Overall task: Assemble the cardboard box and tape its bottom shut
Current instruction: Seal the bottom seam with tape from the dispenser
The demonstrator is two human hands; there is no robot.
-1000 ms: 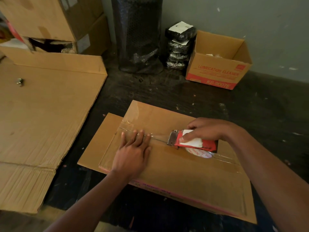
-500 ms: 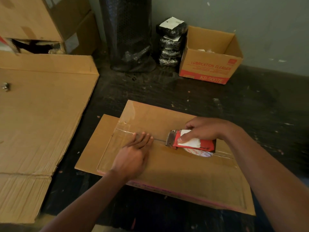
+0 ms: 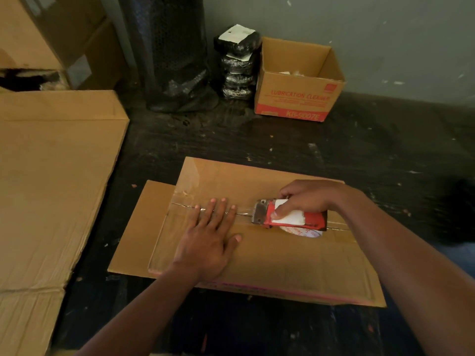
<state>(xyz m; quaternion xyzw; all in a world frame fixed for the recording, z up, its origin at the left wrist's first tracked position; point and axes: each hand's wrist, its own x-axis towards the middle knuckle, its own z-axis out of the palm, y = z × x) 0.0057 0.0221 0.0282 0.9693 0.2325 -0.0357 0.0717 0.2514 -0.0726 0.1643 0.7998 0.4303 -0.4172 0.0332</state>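
Observation:
A brown cardboard box (image 3: 282,263) lies bottom-up on the dark table, its flaps folded shut with a centre seam. Clear tape (image 3: 185,204) runs along the seam from the left edge. My left hand (image 3: 208,240) lies flat on the box, fingers spread over the taped seam. My right hand (image 3: 305,199) grips a red tape dispenser (image 3: 290,217) pressed on the seam at the right of my left hand. Its metal blade points left, and the tape roll shows beneath it.
A large flat cardboard sheet (image 3: 51,191) covers the table's left side. At the back stand a black bubble-wrap roll (image 3: 174,52), a stack of black wrapped packets (image 3: 237,62) and an open "Lubrication Cleaner" box (image 3: 298,96). Stacked cartons (image 3: 51,34) sit far left.
My left hand has slid a little to the right along the taped seam and spread its fingers flat. The dispenser in my right hand has stayed about where it was.

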